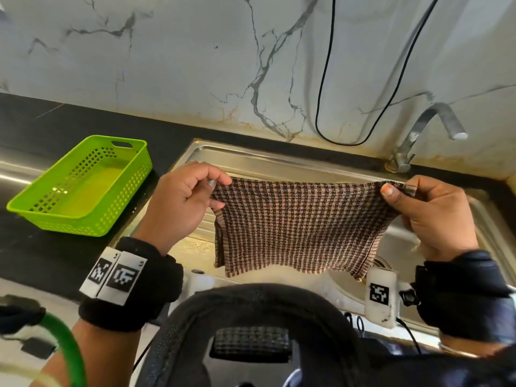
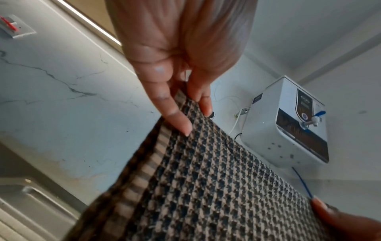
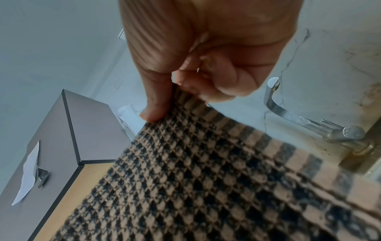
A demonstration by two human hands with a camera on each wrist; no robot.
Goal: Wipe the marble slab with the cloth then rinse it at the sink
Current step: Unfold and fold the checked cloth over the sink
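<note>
A brown and tan checked cloth (image 1: 298, 224) hangs spread out flat above the steel sink (image 1: 251, 160). My left hand (image 1: 215, 188) pinches its upper left corner and my right hand (image 1: 396, 191) pinches its upper right corner. In the left wrist view the thumb and fingers of my left hand (image 2: 189, 112) clamp the cloth (image 2: 206, 187) at its striped edge. From the right wrist, my right hand (image 3: 171, 101) is seen nipping the cloth (image 3: 195, 179) the same way. The marble wall (image 1: 195, 65) rises behind the sink. The cloth's lower edge hangs free.
A lime green plastic basket (image 1: 83, 188) stands on the black counter (image 1: 42, 129) left of the sink. A steel tap (image 1: 430, 129) stands at the sink's back right. Black cables (image 1: 324, 79) hang down the wall. A white water purifier (image 2: 288, 120) is mounted on the wall.
</note>
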